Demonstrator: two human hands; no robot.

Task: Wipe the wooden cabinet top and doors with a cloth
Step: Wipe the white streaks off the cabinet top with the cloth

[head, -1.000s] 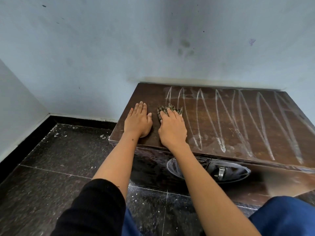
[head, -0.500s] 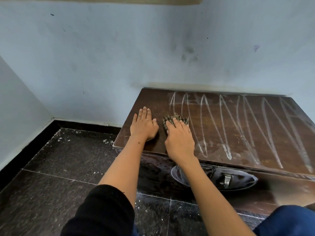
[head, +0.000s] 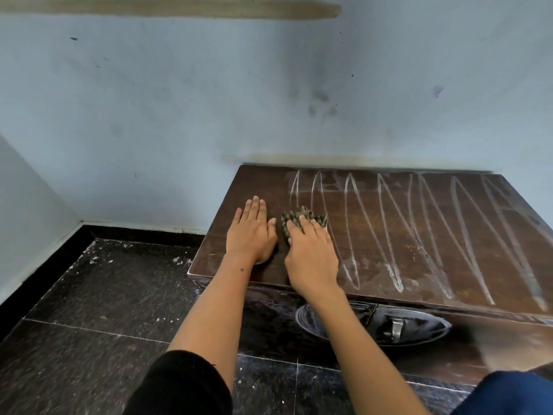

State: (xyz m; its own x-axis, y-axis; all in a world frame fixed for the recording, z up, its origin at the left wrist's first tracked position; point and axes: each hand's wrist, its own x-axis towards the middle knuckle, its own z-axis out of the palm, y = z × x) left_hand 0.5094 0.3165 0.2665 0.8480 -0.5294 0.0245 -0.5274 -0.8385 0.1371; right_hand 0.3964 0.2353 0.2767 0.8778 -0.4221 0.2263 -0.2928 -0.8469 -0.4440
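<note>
A low dark wooden cabinet stands against the pale blue wall, its top [head: 404, 229] streaked with white zigzag dust lines. My right hand [head: 311, 253] presses a small checked cloth [head: 299, 221] flat on the top's left part, the cloth poking out beyond my fingertips. My left hand [head: 251, 232] lies flat, fingers together, on the bare wood just left of the cloth. Below the front edge, the glossy dark cabinet doors [head: 374, 322] show with a metal handle [head: 396, 329].
Dark speckled floor tiles [head: 104, 310] with white dust specks spread to the left. The wall corner and black skirting [head: 45, 256] sit at far left. My blue-clad knee [head: 508, 393] is at the bottom right.
The view has tilted up a little, so the cabinet sits lower in frame. My right hand and the cloth slid slightly away from me; the left hand stayed flat beside them.
</note>
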